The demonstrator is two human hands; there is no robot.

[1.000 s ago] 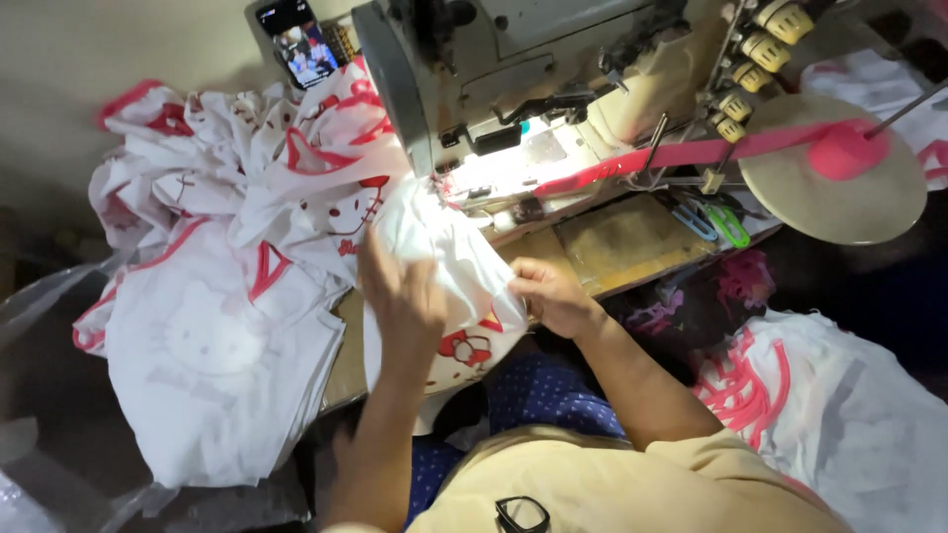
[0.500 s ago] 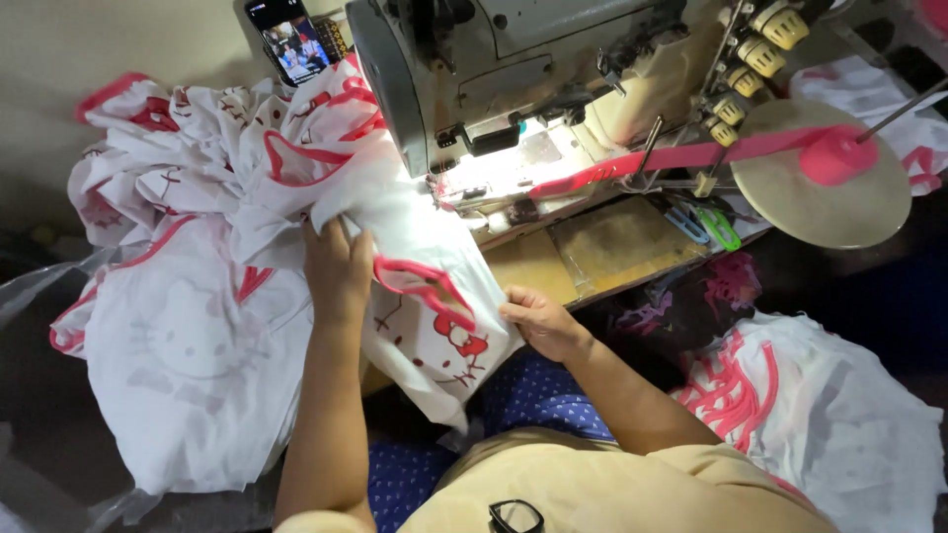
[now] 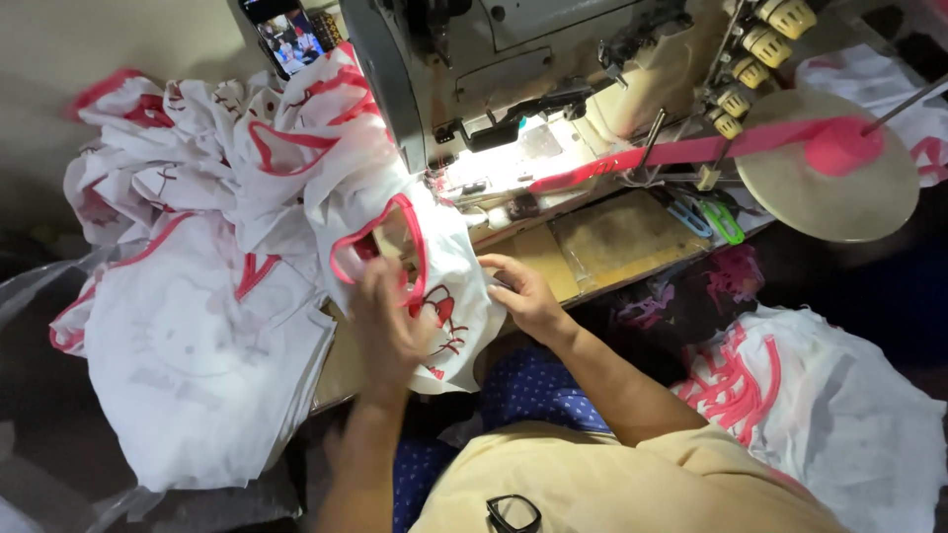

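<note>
Left hand drops back from pile edge, blurred mid-move, grip pinching white garment with pink-trimmed opening. Right hand grips its hem. Garment now pulled toward table front, off sewing machine bed; pile sits left.

A lit phone screen stands propped behind the heaped white garments.

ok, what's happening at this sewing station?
A person seated at an industrial sewing machine handles a white garment with pink trim. The left hand lies on the garment's front and the right hand grips its edge at the table. A pile of similar white garments lies to the left.
</note>
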